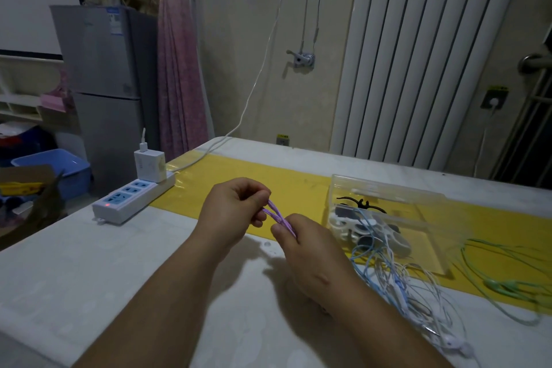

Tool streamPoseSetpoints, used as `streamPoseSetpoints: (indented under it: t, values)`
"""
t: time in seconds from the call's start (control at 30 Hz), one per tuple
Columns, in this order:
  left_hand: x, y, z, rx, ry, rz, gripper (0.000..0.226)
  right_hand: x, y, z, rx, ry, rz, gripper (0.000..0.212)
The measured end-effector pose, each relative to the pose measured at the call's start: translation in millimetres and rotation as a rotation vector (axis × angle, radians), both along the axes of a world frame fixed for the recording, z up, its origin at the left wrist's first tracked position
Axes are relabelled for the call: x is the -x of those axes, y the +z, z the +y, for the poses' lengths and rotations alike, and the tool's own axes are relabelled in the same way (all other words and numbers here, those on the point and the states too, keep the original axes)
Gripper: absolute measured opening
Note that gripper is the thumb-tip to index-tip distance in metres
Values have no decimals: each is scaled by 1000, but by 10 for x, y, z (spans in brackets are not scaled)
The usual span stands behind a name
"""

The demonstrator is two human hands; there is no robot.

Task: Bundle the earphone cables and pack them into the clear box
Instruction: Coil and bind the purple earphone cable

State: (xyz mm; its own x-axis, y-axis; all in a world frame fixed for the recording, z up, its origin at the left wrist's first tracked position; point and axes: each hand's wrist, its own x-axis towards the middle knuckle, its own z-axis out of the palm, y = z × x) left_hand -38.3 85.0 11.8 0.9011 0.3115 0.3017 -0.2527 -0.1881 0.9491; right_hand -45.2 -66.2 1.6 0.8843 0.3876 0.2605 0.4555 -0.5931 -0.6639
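Both hands are mid-bench (119,278). Left hand (236,212) grip pinches the far end of the purple earphone cable (277,215). Right hand (310,254) grip is curled round its near end. The cable is folded into short loops between them. Clear box (385,187) sits just right of the hands on the yellow strip (268,176). Blue-and-white cable tangle (397,284) lies at the box's near side, green earphone (507,288) further right, power strip (131,197) far left.
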Motion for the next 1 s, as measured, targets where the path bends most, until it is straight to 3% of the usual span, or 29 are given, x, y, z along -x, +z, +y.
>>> streamPoseSetpoints:
  t: [0.13, 0.27, 0.4, 0.47, 0.57, 0.73, 1.0]
  values:
    - [-40, -98, 64, 85, -100, 212, 14, 47, 16, 2, -42, -59, 32, 38]
    - [-65, -158, 86, 60, -96, 266, 16, 29, -64, 4, 187, -84, -37, 29]
    - [-140, -281, 88, -393, -5, 233, 19, 31, -70, -19, 507, -39, -66, 14]
    - [-149, -291, 76, -542, -15, 232, 19, 69, -44, 8, 612, 6, -93, 27]
    - [-144, -299, -21, -610, -38, 225, 13, 126, -57, -26, 621, 24, -157, 43]
    - [-196, -277, -265, -724, -92, 203, 6, 196, -74, -323, 662, -31, -175, 32]
    - [-153, -167, -659, -867, -89, 326, 4, 298, -53, -545, 658, -151, -126, 26]
